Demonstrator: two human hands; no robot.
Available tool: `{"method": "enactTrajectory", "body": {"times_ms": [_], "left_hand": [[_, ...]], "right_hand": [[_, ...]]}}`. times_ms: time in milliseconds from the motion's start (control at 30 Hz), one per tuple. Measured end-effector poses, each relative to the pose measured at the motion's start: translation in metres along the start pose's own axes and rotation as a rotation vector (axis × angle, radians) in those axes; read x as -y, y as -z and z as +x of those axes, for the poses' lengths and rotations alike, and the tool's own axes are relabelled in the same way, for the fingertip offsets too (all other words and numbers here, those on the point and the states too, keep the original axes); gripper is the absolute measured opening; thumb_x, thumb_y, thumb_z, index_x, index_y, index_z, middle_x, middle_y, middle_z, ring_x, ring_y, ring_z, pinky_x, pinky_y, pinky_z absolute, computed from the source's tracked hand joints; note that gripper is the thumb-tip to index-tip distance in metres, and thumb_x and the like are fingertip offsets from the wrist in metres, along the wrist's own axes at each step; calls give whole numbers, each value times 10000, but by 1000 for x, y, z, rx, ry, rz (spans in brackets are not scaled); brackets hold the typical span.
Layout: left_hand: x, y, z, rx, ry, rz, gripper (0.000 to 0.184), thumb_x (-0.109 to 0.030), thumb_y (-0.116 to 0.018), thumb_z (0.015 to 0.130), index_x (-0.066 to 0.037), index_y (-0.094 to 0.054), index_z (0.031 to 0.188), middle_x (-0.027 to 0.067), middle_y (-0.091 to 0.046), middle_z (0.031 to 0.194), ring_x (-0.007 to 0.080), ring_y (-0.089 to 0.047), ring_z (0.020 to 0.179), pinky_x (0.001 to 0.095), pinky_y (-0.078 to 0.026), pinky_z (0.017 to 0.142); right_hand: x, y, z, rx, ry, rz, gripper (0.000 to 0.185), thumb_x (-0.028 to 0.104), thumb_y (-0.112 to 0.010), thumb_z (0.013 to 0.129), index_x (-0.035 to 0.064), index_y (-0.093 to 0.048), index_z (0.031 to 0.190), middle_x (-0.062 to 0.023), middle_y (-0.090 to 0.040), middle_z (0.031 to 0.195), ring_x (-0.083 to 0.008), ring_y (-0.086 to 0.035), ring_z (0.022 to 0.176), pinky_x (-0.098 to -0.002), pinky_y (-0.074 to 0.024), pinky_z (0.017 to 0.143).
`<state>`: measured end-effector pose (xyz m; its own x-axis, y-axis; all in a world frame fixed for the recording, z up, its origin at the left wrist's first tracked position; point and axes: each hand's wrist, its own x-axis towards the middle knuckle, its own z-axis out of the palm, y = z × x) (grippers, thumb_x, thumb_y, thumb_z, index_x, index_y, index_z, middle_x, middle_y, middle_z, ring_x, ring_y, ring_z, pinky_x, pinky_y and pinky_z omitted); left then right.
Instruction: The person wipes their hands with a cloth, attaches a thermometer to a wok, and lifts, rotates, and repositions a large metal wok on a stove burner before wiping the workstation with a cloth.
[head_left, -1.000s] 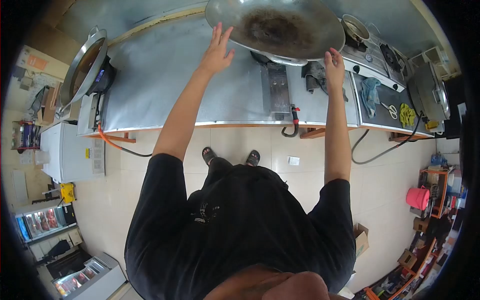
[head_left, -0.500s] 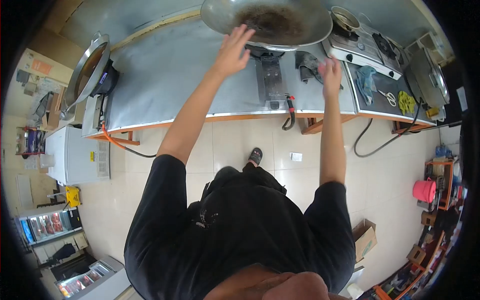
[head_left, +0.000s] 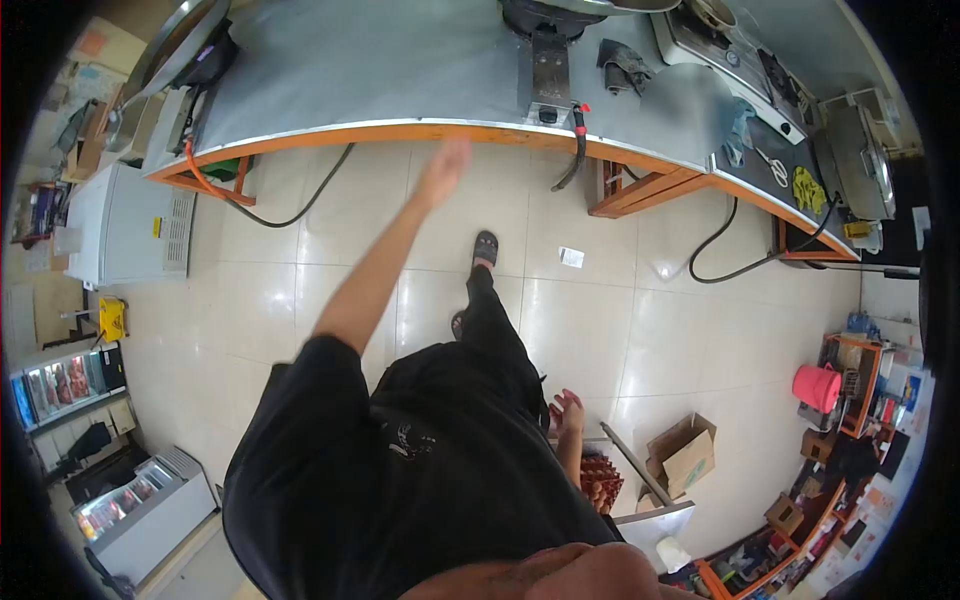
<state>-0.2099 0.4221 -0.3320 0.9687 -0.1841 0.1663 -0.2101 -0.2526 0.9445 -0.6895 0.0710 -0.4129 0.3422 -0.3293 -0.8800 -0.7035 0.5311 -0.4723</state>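
My left hand (head_left: 444, 177) is held out over the floor, just short of the orange front edge of the metal worktable (head_left: 360, 75). Its outstretched fingers are blurred, and nothing shows in them. Down beside my body, my right hand (head_left: 568, 410) hangs with loosely bent fingers apart and holds nothing visible. Nearest to it is a stack of reddish-brown egg trays (head_left: 601, 482), partly hidden by my arm. On the worktable, a wok (head_left: 640, 4) is cut off by the top of the view, above a black burner (head_left: 545, 18).
A grey cloth (head_left: 623, 66), a gas stove (head_left: 705, 50) and scissors (head_left: 773, 167) are on the right of the worktable. Another large pan (head_left: 180, 45) stands at left. A cardboard box (head_left: 686, 457) is on the floor, and a hose (head_left: 320, 195) hangs below the table.
My body has turned and stepped back from the worktable. My left hand has come away from the wok's rim, and my right hand has dropped from above the table to my side.
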Motion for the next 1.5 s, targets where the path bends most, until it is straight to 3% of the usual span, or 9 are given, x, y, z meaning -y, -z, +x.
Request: {"method": "enactTrajectory", "body": {"times_ms": [67, 133, 200, 500, 767, 1000, 1167, 1267, 1500], "left_hand": [[97, -25, -106, 399, 141, 447, 461, -346, -464, 947, -109, -446, 1343, 82, -513, 1299, 203, -497, 1165, 349, -405, 974], [23, -21, -172, 989, 939, 109, 658, -511, -531, 858, -180, -368, 1403, 97, -422, 1395, 270, -465, 1221, 473, -425, 942], [4, -31, -222, 1239, 1110, 123, 527, -465, -473, 872, -178, -488, 1314, 59, -486, 1330, 251, -518, 1102, 468, -438, 902], [44, -20, -260, 659, 940, 181, 528, -448, -449, 866, -174, -448, 1317, 70, -534, 1220, 264, -537, 1063, 497, -455, 864], [57, -21, -243, 421, 785, 97, 504, -459, -450, 876, -111, -495, 1238, 70, -574, 1054, 223, -543, 904, 444, -483, 733], [42, -36, -266, 406, 991, 140, 435, -372, -461, 851, -79, -531, 1165, 62, -576, 1054, 203, -556, 904, 419, -484, 721], [41, -52, -212, 280, 985, -48, 512, -424, -444, 909, -131, -421, 1329, 101, -521, 1272, 280, -511, 1135, 486, -413, 933], [64, -77, -197, 109, 896, -160, 482, -411, -467, 871, -105, -489, 1243, 75, -580, 1136, 222, -558, 1005, 421, -465, 779], [71, -117, -201, 70, 1059, -358, 522, -420, -452, 908, -126, -417, 1338, 139, -510, 1298, 309, -516, 1137, 502, -406, 932]], "right_hand": [[9, 5, 16, 45, 44, -126, 309, 281, -518, 899, 100, -544, 1149, -119, -605, 1004, -259, -597, 779, -355, -525, 662], [22, 11, 40, 131, 150, -196, 331, 302, -533, 895, 101, -546, 1157, -118, -607, 1031, -261, -603, 795, -364, -526, 680], [64, -15, 45, 171, 276, -238, 324, 283, -508, 912, 91, -542, 1170, -116, -604, 1061, -241, -597, 834, -343, -526, 700], [212, -176, -25, 647, 581, -497, 299, 261, -496, 936, 86, -537, 1175, -97, -586, 1111, -206, -589, 908, -306, -512, 729], [385, -235, -58, 726, 958, -751, 249, 265, -512, 941, 88, -610, 1087, 0, -629, 889, -79, -570, 694, -212, -479, 591], [574, -322, -141, 132, 2046, -1014, 205, 165, -569, 841, 63, -645, 1001, -57, -666, 859, -160, -621, 773, -298, -485, 699], [622, -385, -154, 26, 2072, -1252, 252, 166, -567, 826, 78, -626, 1055, -125, -668, 981, -265, -631, 946, -359, -480, 839], [632, -417, -128, -96, 2081, -1438, 292, 191, -571, 824, 103, -608, 1100, -138, -654, 1036, -302, -618, 977, -391, -479, 856], [630, -472, -82, -195, 2053, -1592, 306, 292, -548, 856, 174, -588, 1135, -164, -635, 1037, -367, -597, 971, -463, -485, 826]]}}
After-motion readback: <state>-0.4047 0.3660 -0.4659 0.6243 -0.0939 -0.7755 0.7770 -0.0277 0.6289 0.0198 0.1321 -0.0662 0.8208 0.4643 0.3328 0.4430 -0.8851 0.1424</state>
